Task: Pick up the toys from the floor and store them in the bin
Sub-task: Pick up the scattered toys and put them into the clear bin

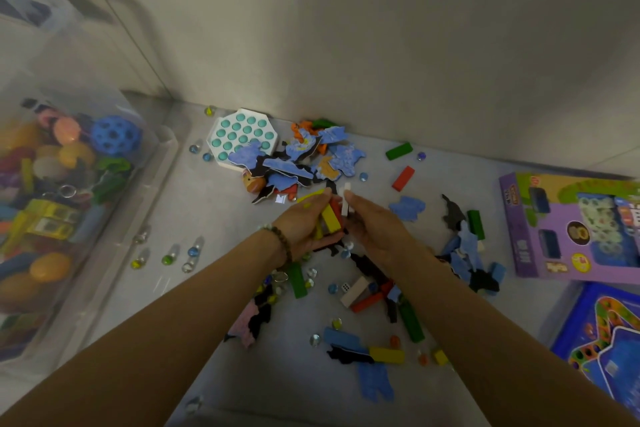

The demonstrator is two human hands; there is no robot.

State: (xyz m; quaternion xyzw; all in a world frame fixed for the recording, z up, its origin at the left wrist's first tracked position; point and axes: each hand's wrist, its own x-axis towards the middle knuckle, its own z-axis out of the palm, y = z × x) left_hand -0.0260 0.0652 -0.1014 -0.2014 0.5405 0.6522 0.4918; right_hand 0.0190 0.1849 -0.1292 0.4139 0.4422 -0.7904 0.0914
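My left hand [304,222] is cupped palm-up and holds a bundle of wooden blocks [331,217], yellow and red among them. My right hand [372,225] is beside it and pinches a white block [345,199] upright between thumb and fingers. The clear plastic bin [114,204] stands at the left, with balls and many coloured toys inside. Loose toys cover the floor: blue puzzle pieces [304,156], a teal pop-it board [242,135], green [399,150] and red [402,178] blocks, several glass marbles [194,251].
A purple toy box [568,225] and a blue board game [602,340] lie on the floor at the right. A pale wall [381,45] rises just behind the toys. More blocks, a die [345,287] and puzzle pieces lie under my forearms.
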